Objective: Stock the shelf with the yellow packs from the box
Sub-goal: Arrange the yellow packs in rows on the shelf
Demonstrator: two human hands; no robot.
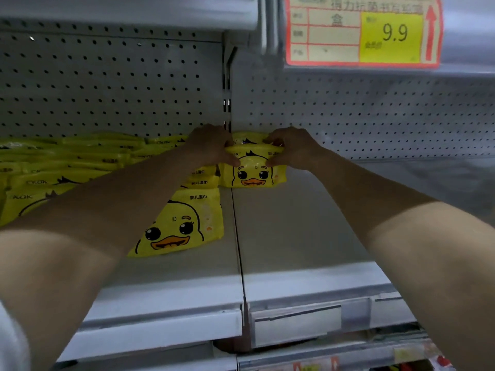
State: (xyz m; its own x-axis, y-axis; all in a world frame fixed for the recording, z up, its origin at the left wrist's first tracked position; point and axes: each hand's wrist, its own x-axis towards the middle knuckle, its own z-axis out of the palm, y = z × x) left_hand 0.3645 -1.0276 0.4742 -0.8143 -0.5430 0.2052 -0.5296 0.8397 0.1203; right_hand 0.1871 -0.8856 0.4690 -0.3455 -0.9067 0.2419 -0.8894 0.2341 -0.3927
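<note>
The left hand (211, 145) and right hand (292, 148) gripped a yellow duck pack (253, 174) just right of the centre seam (238, 236) of the shelf (334, 250); stacked packs (80, 162) lay left of it, restocking seemingly unfinished.

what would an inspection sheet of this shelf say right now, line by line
surface: grey metal shelf, two panels meeting at a seam
job's things: yellow pack standing just right of the seam; more packs piled at left; box not in view
clutter: nothing seen
hands: left hand and right hand both pinch the yellow pack's top
cables: nothing seen
surroundings: pegboard back panel; price tag reading 9.9 above
</note>
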